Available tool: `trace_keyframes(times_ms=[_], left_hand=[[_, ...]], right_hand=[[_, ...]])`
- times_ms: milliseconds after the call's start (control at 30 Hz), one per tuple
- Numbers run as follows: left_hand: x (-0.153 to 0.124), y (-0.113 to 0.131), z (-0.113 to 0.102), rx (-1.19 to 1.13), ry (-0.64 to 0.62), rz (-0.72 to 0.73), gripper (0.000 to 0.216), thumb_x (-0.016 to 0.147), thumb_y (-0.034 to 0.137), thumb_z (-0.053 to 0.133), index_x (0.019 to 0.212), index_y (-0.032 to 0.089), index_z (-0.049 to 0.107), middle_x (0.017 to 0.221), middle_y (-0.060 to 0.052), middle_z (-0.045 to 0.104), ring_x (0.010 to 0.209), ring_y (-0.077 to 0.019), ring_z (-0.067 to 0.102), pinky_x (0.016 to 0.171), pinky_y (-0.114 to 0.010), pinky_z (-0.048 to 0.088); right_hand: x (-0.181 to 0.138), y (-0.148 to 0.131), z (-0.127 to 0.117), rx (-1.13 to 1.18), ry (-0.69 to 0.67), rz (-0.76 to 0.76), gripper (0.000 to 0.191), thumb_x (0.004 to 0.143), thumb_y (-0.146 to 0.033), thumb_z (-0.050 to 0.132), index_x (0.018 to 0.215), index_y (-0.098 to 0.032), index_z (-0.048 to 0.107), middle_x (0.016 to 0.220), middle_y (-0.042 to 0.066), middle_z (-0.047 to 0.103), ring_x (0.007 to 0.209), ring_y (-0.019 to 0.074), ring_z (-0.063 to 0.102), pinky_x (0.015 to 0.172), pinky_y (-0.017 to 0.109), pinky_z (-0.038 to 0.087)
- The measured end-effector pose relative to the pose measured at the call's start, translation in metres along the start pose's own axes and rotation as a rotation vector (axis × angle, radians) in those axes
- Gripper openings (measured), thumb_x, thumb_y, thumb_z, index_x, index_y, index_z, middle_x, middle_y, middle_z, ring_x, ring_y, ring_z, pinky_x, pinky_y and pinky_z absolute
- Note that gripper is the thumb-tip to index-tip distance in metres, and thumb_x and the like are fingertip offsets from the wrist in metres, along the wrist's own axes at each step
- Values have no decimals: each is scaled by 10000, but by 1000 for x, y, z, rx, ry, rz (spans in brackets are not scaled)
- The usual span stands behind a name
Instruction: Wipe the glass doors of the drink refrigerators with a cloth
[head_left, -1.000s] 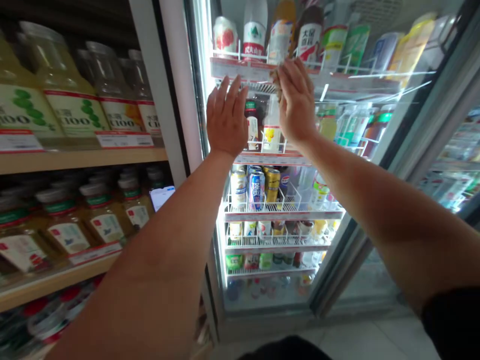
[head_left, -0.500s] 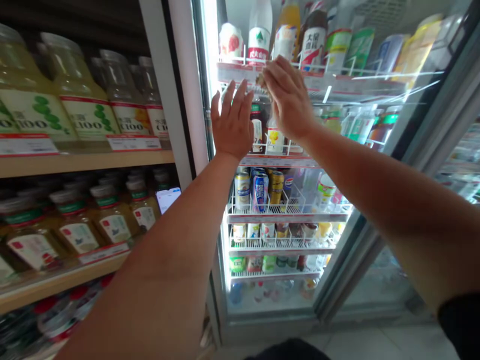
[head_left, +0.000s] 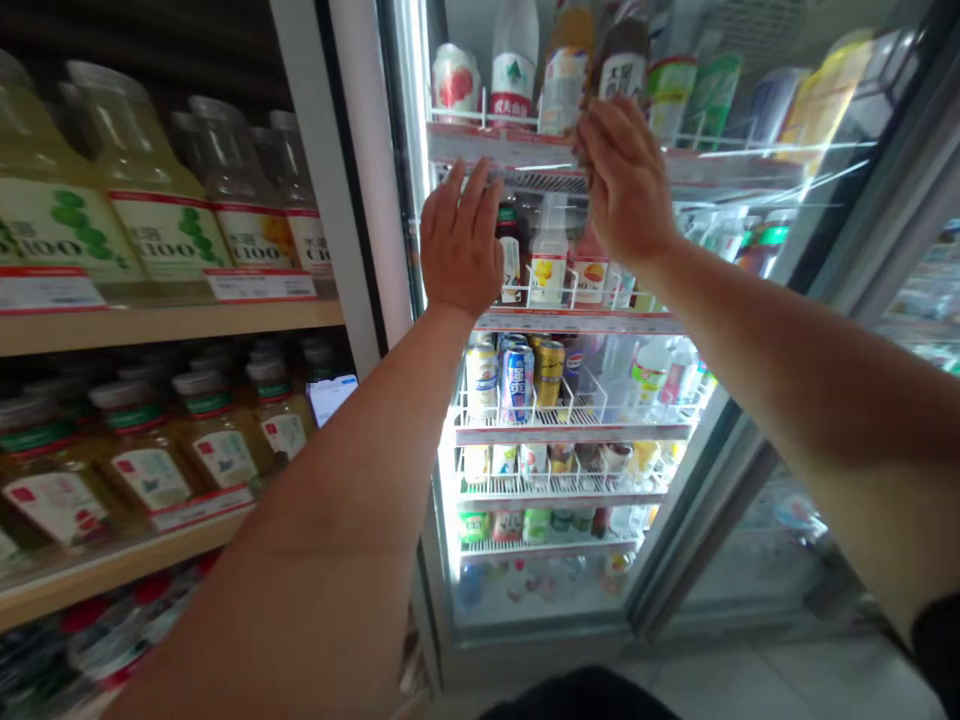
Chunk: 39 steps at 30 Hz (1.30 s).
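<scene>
My left hand (head_left: pixel 461 240) is raised in front of the glass door (head_left: pixel 555 600) of a lit drinks fridge. Its palm faces the glass, with the fingers stretched upward and slightly apart, holding nothing. Higher and to the right, my right hand (head_left: pixel 626 180) is pressed toward the same pane at the level of the top shelf (head_left: pixel 495 146). Its fingers lie together over a small crumpled brownish wad, of which only a sliver shows at the fingertips. Behind the glass near this hand stand a dark-labelled bottle (head_left: pixel 622 70) and an orange-coloured bottle (head_left: pixel 566 75).
Lower fridge shelves carry cans (head_left: pixel 517 382) and bottles (head_left: pixel 550 265) behind white wire dividers. On the left, an open wooden shelf (head_left: pixel 172 325) holds rows of juice bottles (head_left: pixel 161 220). A lit phone screen (head_left: pixel 331 398) shows beside them. A metal door frame (head_left: pixel 720 480) stands right.
My right hand has slid to the right across the glass with the wad under its fingers. My left hand has stayed almost in place. The view has shifted slightly.
</scene>
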<state>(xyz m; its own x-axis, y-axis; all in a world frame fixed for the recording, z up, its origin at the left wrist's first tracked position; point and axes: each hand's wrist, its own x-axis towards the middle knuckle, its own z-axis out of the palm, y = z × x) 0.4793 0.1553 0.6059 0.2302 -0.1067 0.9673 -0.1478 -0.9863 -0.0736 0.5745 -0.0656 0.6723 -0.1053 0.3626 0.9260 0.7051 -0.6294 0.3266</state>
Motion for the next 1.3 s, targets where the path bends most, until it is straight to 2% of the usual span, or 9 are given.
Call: trace_keyframes(times_ms=[167,333,467,567,767,867,967,1167,1300], left_hand=[[-1,-11,10,-90,62,96,723,919,317,415,1637,357,348,1697,129,205,1621,-146,23,1377,-535,100],[-1,-10,10,-137,64,72,713,905,310,415,1618,351,406,1687,133,227,1628,-200,91,1365,-593,140],[0,-6,7,-64,59,42,666,931,303,401,1595,349,435,1684,123,270,1623,-164,117,1363,-552,172],[0,-6,9,-66,92,46,627,946,297,378,1564,344,472,1674,112,307,1618,-134,148,1358,-545,186],[-1,-2,5,-23,89,45,612,944,256,398,1546,286,502,1671,60,361,1613,-129,181,1347,-536,235],[0,2,1,-4,62,28,616,939,246,406,1546,214,502,1679,20,359,1619,-159,180,1349,-553,224],[0,4,-1,-29,32,2,634,923,261,418,1552,254,496,1681,48,342,1620,-156,171,1358,-543,201],[-1,5,-3,-35,54,-2,630,923,256,425,1544,329,505,1670,87,364,1612,-169,208,1360,-500,208],[0,3,-1,-38,30,-11,637,924,269,457,1559,305,492,1685,78,336,1621,-158,165,1370,-479,176]], right_hand=[[-23,5,10,-54,145,199,615,1125,-392,129,1554,-128,482,1643,92,479,1582,232,314,1339,478,245],[-49,-7,11,25,-59,-59,549,1093,-304,231,1571,-201,480,1659,23,462,1607,246,294,1326,528,283],[-48,-6,8,87,-52,29,545,1102,-329,240,1605,-267,441,1687,-3,421,1628,246,237,1352,508,223],[-71,-26,14,110,-25,79,555,1097,-294,256,1635,-284,392,1683,13,427,1625,272,246,1344,564,228],[-107,-58,16,226,-331,-320,563,1076,-248,417,1616,-407,402,1577,-27,572,1544,233,429,1308,500,348],[-97,-52,13,207,-246,-233,592,1075,-230,401,1644,-383,351,1621,-15,519,1571,270,378,1321,560,299],[-102,-55,17,181,-137,-120,607,1082,-220,364,1673,-343,292,1647,24,483,1587,307,340,1320,605,269],[-123,-60,20,251,-321,-480,556,1086,-217,441,1614,-390,410,1551,-24,601,1501,226,491,1272,460,413],[-116,-48,16,183,-153,-248,595,1075,-189,417,1646,-346,359,1614,22,528,1560,278,399,1301,553,338]])
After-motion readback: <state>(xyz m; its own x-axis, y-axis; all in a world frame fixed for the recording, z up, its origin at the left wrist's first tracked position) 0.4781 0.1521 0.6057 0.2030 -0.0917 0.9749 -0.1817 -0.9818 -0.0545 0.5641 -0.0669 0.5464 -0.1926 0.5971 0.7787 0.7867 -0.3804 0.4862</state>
